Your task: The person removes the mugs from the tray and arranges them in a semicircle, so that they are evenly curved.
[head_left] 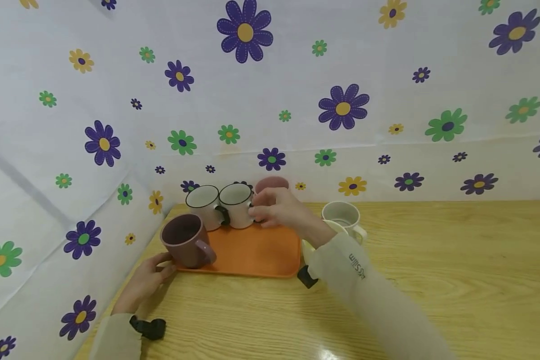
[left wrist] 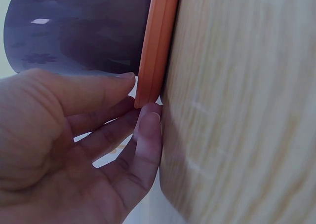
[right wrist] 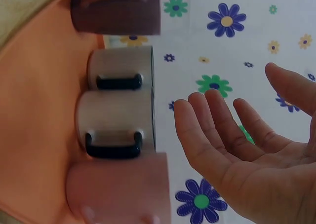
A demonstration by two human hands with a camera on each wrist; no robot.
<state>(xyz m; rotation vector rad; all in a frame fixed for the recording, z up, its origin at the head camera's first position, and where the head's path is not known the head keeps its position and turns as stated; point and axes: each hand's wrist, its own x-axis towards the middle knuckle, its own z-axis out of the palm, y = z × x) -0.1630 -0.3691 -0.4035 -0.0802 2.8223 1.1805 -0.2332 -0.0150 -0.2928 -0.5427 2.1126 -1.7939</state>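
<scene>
An orange tray [head_left: 256, 250] carries a purple mug [head_left: 189, 245] at its front left and two white mugs [head_left: 202, 202] with dark rims and black handles along the back. Beside them, at the back right, is a pink mug [right wrist: 118, 189], mostly hidden behind the right hand in the head view. My left hand [head_left: 146, 280] grips the tray's front left corner, fingertips right at its rim, close under the purple mug. Above the pink mug and the nearer white mug hovers my right hand [head_left: 281, 207], fingers loosely bent and holding nothing.
To the tray's right stand a white mug [head_left: 341, 214] and a pale yellow mug [head_left: 335, 226], the latter partly covered by the right forearm. A flower-print sheet [head_left: 288, 75] lines the back and left of the wooden table [head_left: 454, 280].
</scene>
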